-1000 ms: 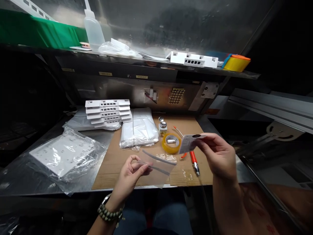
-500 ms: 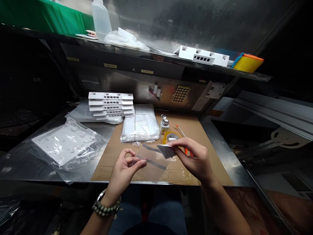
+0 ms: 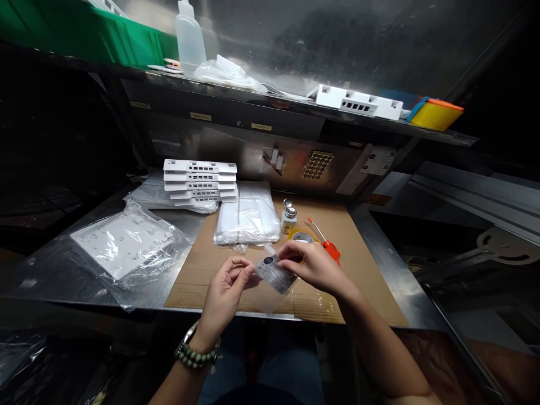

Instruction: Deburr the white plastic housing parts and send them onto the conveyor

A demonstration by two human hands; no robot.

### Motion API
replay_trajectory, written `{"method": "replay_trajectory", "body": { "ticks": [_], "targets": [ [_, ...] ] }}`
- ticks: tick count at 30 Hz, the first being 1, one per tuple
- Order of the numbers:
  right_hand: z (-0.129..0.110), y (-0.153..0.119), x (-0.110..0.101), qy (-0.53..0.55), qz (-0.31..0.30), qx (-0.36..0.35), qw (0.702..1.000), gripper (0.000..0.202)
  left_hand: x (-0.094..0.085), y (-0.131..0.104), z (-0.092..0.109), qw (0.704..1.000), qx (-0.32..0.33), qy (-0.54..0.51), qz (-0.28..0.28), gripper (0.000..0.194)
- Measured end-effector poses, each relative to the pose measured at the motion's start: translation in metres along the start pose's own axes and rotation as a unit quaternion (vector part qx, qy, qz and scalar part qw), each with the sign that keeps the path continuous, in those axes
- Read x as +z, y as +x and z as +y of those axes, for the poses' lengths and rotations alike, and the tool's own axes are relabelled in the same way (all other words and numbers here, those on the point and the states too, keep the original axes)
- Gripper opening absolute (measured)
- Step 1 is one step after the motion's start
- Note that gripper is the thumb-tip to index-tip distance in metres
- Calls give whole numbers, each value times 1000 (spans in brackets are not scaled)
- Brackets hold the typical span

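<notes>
Above the cardboard, my left hand [image 3: 230, 284] is closed in a pinch at the left corner of a small printed label [image 3: 274, 274]. The label is grey-white, with a dark round mark and lines of text. My right hand [image 3: 312, 264] grips its upper right side between thumb and fingers. A translucent plastic film [image 3: 266, 302] hangs below the label, partly covered by it; its edge runs to my left fingertips. Just beyond my right hand are a roll of yellow tape [image 3: 301, 235], a dispenser bottle [image 3: 289, 219] with its metal lid up, and an orange-handled tool [image 3: 331, 248].
Flat plastic bags [image 3: 248, 214] lie stacked behind my hands. White slotted panels [image 3: 200, 179] are piled at back left. A bagged white panel [image 3: 126, 242] rests on the left metal bench. Overhead, a shelf holds a squeeze bottle [image 3: 189, 36], a white panel [image 3: 358, 103] and a yellow container [image 3: 436, 114].
The right hand has brought the label left and down over the film, its printed face now showing, up to the left fingertips. The view has shifted slightly.
</notes>
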State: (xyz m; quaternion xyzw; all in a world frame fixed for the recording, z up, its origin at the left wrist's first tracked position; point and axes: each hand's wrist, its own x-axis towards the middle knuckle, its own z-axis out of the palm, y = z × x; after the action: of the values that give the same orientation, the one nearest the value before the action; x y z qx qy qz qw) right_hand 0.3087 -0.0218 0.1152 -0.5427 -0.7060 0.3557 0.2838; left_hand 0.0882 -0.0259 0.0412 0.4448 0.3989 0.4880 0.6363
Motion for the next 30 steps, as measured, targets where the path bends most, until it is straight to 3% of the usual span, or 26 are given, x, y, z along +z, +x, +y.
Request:
{"method": "replay_trajectory", "body": {
  "ticks": [7,11,13,16,21,24,27,28,30],
  "targets": [
    [1,10,10,18,-80,26,996,17,2,2,-7,998,-21,-47,-23,38],
    [3,15,14,55,-165,41,984,9,8,0,-11,999,-9,-52,-14,38],
    [4,16,13,63,-216,35,974,4,10,0,-12,998,-11,-59,-13,38],
    [6,14,9,17,-242,-1,970,14,8,0,-13,997,-30,-66,-25,40],
    [13,8,3,40,-177,-47,982,23,0,2,-10,995,-68,-69,-5,42],
    [18,2,-2,54,-53,-61,995,27,-7,5,-7,990,-91,-103,16,41],
    [23,-4,-10,-10,61,-143,988,28,-12,9,-5,975,-132,-171,56,33],
    [24,-7,-12,-27,65,-168,983,30,-12,10,-6,968,-150,-188,67,29],
    [24,-11,-12,-38,18,-208,977,31,-8,11,-8,961,-183,-198,65,26]
  ]
}}
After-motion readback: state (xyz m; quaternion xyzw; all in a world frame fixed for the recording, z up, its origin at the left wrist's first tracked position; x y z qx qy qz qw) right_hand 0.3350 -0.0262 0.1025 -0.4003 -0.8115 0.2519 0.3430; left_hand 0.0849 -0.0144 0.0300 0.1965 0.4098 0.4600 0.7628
